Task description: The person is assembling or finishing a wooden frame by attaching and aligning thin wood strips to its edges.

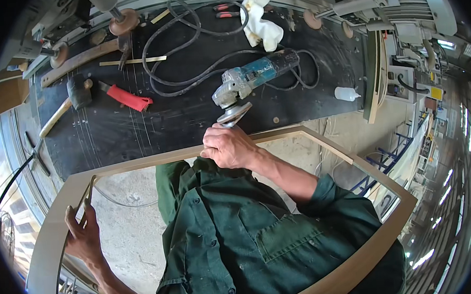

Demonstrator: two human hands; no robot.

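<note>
In the head view, my left grip (83, 239) holds the wooden frame (54, 211) at its nine o'clock; my right grip (227, 147) closes round it at twelve, probably sharing the weight. The grinder (260, 71) lies at one o'clock beyond, seemingly parked on the surface (190, 117).

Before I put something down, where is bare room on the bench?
Beyond the wooden frame: between the red-handled tool and the grinder, and between the grinder and white bottle. The far side is crowded: cable, hammer, white cloth.
</note>
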